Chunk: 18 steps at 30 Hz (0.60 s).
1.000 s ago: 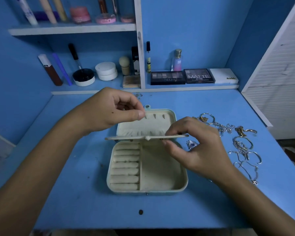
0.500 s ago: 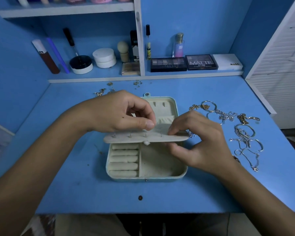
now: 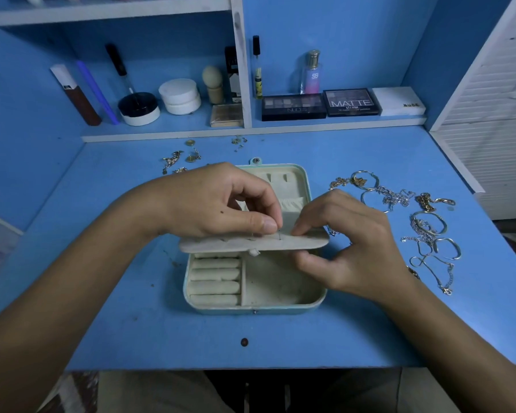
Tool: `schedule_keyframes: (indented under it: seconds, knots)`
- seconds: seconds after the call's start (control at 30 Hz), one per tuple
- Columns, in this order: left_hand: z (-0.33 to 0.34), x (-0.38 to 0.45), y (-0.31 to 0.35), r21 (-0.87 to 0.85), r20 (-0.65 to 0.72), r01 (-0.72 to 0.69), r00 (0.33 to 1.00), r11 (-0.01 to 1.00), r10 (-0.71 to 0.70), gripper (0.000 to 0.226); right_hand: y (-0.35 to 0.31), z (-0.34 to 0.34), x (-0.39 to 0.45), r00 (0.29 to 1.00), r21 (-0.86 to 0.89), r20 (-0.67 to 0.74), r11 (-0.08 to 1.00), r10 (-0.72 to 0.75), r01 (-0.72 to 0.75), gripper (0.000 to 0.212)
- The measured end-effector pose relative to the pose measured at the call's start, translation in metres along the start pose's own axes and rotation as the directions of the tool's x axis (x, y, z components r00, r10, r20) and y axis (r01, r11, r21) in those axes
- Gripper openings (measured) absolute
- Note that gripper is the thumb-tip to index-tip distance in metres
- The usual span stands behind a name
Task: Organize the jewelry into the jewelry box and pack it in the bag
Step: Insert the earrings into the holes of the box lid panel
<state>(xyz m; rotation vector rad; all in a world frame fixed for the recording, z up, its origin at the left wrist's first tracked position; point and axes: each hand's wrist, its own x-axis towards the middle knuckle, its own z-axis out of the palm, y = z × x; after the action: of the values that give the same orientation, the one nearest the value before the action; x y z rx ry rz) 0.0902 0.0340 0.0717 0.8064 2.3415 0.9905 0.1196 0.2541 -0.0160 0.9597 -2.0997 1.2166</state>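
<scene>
Fingers of our left hand (image 3: 221, 204) had come pinching a thin stud post onto the cream hinged earring flap (image 3: 253, 243) our right hand (image 3: 349, 242) gripped; chains remained unpacked.

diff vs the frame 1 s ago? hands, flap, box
The left hand came down from above the lid onto the earring flap, pinching a stud post beside the right hand, which still holds the flap. The jewelry box stays open; the bracelets stay on the desk.
</scene>
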Motion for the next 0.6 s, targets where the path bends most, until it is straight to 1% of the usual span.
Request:
schedule_keyframes:
  seconds: [0.23, 0.43, 0.6]
  knots:
    - [-0.0001, 0.0009, 0.0027, 0.048, 0.022, -0.003, 1.000, 0.999, 0.002, 0.005, 0.0006, 0.0005, 0.0002, 1.000, -0.002, 0.001, 1.000, -0.007, 0.007, 0.010]
    - [-0.0012, 0.0014, 0.0052, 0.074, 0.041, -0.011, 0.999, 0.997, 0.008, 0.008, 0.0010, 0.0008, 0.0000, 1.000, -0.009, -0.001, 1.000, -0.010, 0.010, 0.009]
    - [-0.0023, 0.0011, 0.0052, 0.051, 0.032, -0.013, 0.999, 0.999, 0.011, 0.005, 0.0016, 0.0011, -0.0002, 1.000, -0.008, -0.002, 1.000, -0.005, 0.005, 0.010]
